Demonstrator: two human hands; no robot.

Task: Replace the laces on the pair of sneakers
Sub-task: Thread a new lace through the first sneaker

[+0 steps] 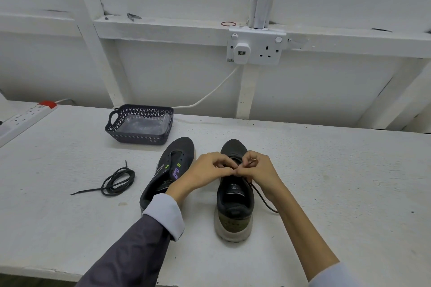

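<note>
1. Sleeve (151, 235) is sitting closest, with the left forearm crossing the heel end of the second shoe (172, 165). That shoe is lying tipped on its side, eyelets bare.
2. Left hand (207, 170) and right hand (258, 170) are meeting thumb to thumb over the shoe (234, 202), which is standing upright, heel toward the camera. Both are pinching with curled fingers. The right is holding the lace (263, 198), whose tail is trailing down the shoe's right side onto the table (338, 170). The left is probably pinching the same lace, but I can't tell for sure.
3. My read: they're threading the upper eyelets. I'd be feeding the tip straight, evening tension on both sides, and watching that the tail isn't snagging under the sole.
4. Coiled lace (119, 179) is lying loose left of the second shoe, well apart from the hands.
5. Room: the basket (140, 127) is sitting just behind the second shoe's toe, and the power strip (25, 119) is hugging the far-left edge. Open table is lying to the right, so I'd be pulling slack that way. The near edge is running under the forearms.
</note>
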